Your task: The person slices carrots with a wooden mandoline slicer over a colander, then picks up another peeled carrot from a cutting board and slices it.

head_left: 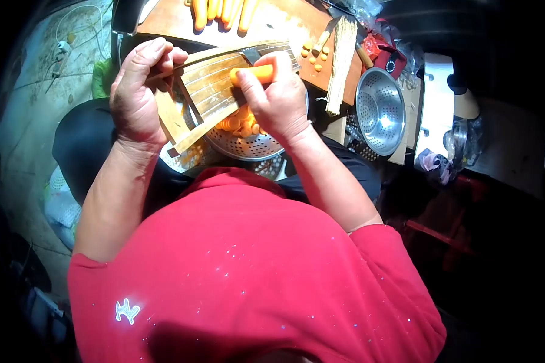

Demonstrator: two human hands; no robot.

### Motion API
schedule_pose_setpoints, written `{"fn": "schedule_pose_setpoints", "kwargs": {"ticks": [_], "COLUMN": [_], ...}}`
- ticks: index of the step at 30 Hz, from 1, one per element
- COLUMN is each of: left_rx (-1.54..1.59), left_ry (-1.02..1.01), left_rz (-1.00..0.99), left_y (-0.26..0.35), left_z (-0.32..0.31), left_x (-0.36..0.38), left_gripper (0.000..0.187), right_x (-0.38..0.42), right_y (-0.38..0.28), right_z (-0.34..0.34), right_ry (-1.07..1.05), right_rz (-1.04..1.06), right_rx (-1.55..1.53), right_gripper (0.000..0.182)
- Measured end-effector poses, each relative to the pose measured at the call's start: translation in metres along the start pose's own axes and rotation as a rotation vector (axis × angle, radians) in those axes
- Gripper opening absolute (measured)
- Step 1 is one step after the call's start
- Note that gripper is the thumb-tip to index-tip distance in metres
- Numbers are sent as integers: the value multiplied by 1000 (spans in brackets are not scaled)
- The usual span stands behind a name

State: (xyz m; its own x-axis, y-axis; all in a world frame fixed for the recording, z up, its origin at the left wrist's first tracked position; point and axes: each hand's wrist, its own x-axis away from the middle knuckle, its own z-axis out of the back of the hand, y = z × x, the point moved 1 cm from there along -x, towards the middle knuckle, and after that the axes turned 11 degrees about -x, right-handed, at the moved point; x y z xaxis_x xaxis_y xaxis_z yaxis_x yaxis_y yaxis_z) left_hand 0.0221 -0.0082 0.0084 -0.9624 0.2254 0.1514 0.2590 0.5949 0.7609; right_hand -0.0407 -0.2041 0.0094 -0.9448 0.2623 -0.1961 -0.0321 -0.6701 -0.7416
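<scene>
My left hand is closed around the left end of a wooden mandoline slicer, which is tilted over a metal colander. In my right hand is a carrot, gripped between thumb and fingers and held against the slicer's face. Below the slicer, the colander contains a heap of orange carrot slices. Part of the colander is hidden by the slicer and my right hand.
Several whole carrots lie on an orange-brown board ahead. A knife, cut carrot ends and a straw whisk are at its right. Another colander stands further right. A cable trails on the left floor.
</scene>
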Motion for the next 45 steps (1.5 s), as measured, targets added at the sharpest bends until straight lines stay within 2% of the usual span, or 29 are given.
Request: {"fn": "schedule_pose_setpoints", "kwargs": {"ticks": [1,5,8,9,11,13,16,17,20,22,25,26,27,29,30,33,35,37,39,41,45], "left_rx": [-3,38,23,28,37,36,19,19,17,46,59,66,65,35,36,6,43,29,15,-7,-9], "left_ry": [-3,-31,-21,-11,-16,-27,-35,-35,-37,-26,-25,-35,-37,-42,-41,-19,-36,-15,-3,-20,-12], "left_rz": [2,-28,-42,-38,-34,-17,-48,-46,-43,-42,-22,-9,-12,-38,-39,-54,-44,-19,1,-27,-31], "left_y": [-2,-2,0,-1,0,-2,-3,-3,0,-1,-3,-3,-2,-2,-2,-1,-2,-1,-2,-1,0], "left_z": [0,1,-1,-1,-1,1,0,0,0,0,1,1,1,0,-1,-1,0,0,0,0,-2], "left_x": [1,1,0,0,-1,2,2,3,0,1,2,2,2,3,3,1,0,1,1,2,0], "left_gripper": [16,16,16,15,15,15,15,15,14,14,14,14,14,15,15,16,16,15,15,15,15], "right_x": [3,-32,-34,-28,-12,3,-18,-29,-35,-22,2,0,-8,-26,-33,-32,-19,-1,-4,-23,-35], "right_y": [-3,67,70,51,23,-1,39,67,71,46,-4,2,13,49,61,63,38,1,13,42,74], "right_z": [-1,7,8,9,1,0,4,3,7,4,-2,-2,0,2,9,6,3,-3,-4,1,5], "right_ry": [12,82,102,64,-31,-24,12,105,103,16,-51,-60,-63,60,69,94,-33,-61,-32,9,59], "right_rz": [44,-270,-214,-262,-155,-30,-222,-266,-231,-221,-97,-106,-211,-300,-370,-274,-284,-112,-138,-339,-344], "right_rx": [-29,82,137,-52,67,-13,140,135,148,25,44,63,142,209,137,103,57,57,87,186,192], "right_gripper": [41,44,39,39,42,43,43,40,40,40,39,39,41,42,45,42,39,39,41,39,45]}}
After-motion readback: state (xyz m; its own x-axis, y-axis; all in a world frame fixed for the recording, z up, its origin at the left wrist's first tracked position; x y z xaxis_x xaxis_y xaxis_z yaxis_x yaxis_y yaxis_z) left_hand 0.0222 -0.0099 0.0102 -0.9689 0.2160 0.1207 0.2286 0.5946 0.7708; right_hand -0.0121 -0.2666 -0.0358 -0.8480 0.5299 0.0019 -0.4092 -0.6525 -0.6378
